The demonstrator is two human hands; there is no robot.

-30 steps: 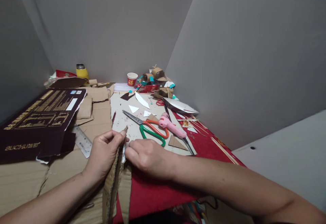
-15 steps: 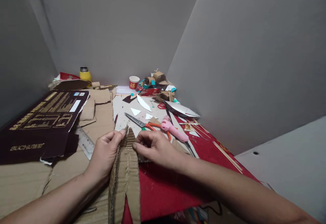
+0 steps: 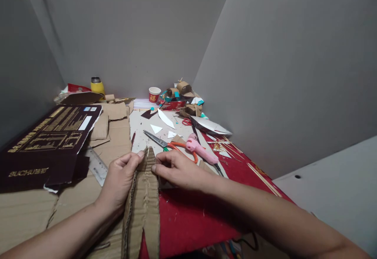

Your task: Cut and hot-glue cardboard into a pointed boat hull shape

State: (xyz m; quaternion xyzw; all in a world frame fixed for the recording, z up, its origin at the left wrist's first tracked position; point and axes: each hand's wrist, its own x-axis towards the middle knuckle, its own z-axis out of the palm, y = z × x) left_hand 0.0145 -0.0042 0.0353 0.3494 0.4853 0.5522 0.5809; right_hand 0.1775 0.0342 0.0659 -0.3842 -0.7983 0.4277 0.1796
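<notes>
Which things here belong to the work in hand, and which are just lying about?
Work in hand:
creased cardboard, pinched by left fingers, right fingers at its edge
perhaps orange-handled scissors and pink glue gun, unheld

Apparently lying about:
paper cup
yellow bottle

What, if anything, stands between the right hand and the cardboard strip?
Nothing visible: the right hand has its fingertips at the right edge of the cardboard strip, and the left hand pinches the left edge. The scissors and pink glue gun lie beyond the right hand.
</notes>
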